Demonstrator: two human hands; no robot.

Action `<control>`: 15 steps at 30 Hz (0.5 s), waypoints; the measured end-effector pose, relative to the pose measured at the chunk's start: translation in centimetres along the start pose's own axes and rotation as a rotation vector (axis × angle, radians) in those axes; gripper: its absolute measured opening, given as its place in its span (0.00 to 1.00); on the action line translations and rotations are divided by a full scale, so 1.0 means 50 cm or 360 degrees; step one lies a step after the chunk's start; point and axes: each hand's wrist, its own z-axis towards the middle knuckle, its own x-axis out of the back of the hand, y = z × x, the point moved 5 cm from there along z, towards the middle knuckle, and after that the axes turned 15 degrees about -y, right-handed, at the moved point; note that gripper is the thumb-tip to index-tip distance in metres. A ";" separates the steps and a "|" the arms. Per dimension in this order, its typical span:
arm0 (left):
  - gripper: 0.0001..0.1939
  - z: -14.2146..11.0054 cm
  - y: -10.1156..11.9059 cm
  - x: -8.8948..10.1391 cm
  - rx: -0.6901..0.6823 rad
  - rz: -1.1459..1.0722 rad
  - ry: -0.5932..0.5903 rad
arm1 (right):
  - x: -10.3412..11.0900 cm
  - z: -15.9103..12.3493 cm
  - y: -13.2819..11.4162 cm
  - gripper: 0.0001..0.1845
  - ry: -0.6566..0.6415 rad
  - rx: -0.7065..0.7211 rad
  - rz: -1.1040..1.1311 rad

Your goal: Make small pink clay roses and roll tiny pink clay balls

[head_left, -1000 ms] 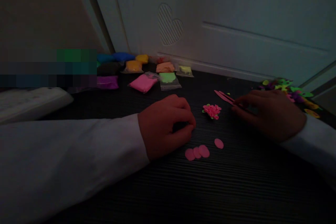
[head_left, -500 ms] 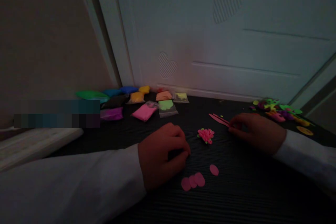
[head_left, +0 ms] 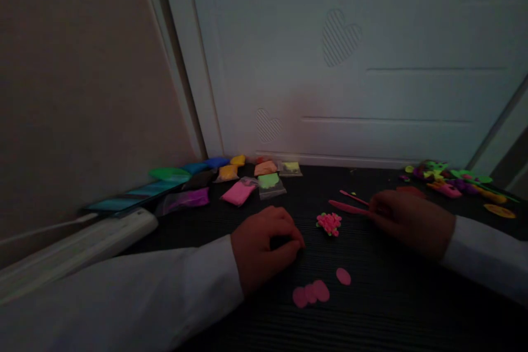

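Note:
My left hand (head_left: 267, 250) rests on the dark table with its fingers curled and the thumb near the fingertips; nothing shows in it. In front of its fingers lies a small cluster of pink clay flowers with green edges (head_left: 329, 223). Nearer to me are several flat pink clay discs, a few of them overlapping (head_left: 320, 290) and one apart (head_left: 343, 276). At the right, my right hand (head_left: 410, 223) is closed over the handle ends of a pink clay knife (head_left: 348, 208) and a thin pink modelling tool (head_left: 353, 197). Their tips point left and spread apart.
Bags of coloured clay, among them a pink one (head_left: 239, 192) and a light green one (head_left: 270, 183), lie along the back left. A phone-like slab (head_left: 136, 198) and a white power strip (head_left: 82, 256) are at the left. Colourful clay pieces (head_left: 449, 179) sit back right, before a white panel (head_left: 330, 93).
My view has tilted up, so the table sits lower in the picture. The two pink tools in my right hand have spread apart. My left hand stays curled in place.

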 end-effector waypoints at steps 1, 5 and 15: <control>0.08 0.000 0.001 0.000 0.0005 0.0005 -0.0003 | 0.002 -0.005 -0.004 0.10 0.0039 0.0018 -0.0012; 0.08 -0.001 0.002 0.000 0.0019 0.0018 -0.0008 | 0.011 -0.023 -0.019 0.07 0.0201 0.0137 -0.0058; 0.11 -0.019 0.035 -0.009 -0.0218 0.0197 0.0013 | 0.003 -0.110 -0.040 0.03 0.0533 0.0508 0.0072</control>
